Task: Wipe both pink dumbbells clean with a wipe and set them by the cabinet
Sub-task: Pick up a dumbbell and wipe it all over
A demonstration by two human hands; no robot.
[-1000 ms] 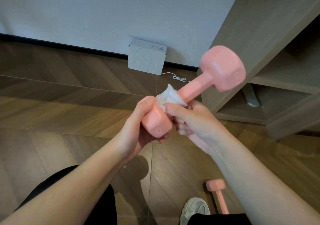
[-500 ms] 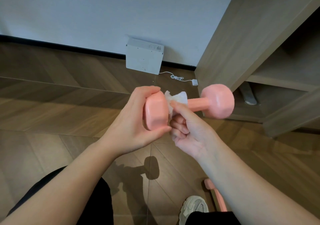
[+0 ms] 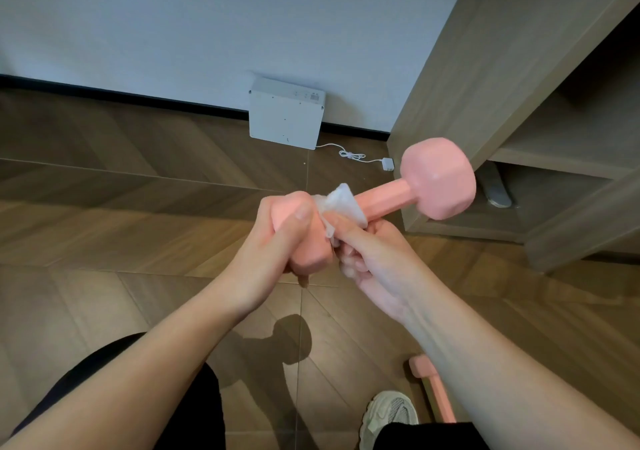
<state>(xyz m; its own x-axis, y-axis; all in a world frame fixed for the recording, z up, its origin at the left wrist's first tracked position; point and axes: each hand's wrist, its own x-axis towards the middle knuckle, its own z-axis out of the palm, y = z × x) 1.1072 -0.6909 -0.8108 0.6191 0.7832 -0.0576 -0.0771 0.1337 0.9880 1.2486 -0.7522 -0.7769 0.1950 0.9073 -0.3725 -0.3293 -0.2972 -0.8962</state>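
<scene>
Still wiping the first pink dumbbell point(image 3: 398, 196) — left hand point(image 3: 273, 248) clamps its near head, right hand point(image 3: 367, 255) pinches the wipe point(image 3: 341, 200) round the handle; next, slide toward the cabinet point(image 3: 485, 103)-side head.

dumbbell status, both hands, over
Left hand grips near head of held dumbbell. Right hand pinches wipe round its handle. Second dumbbell on floor beside shoe. Nothing in the way.

Left hand point(image 3: 273, 241) grips the near head of a pink dumbbell point(image 3: 437, 178), held in the air with its far head tilted up toward the cabinet point(image 3: 485, 79). Right hand point(image 3: 377, 262) pinches a white wipe point(image 3: 341, 202) round the handle. Second dumbbell point(image 3: 433, 385) lies on the floor point(image 3: 104, 228) beside a shoe point(image 3: 388, 415).
</scene>
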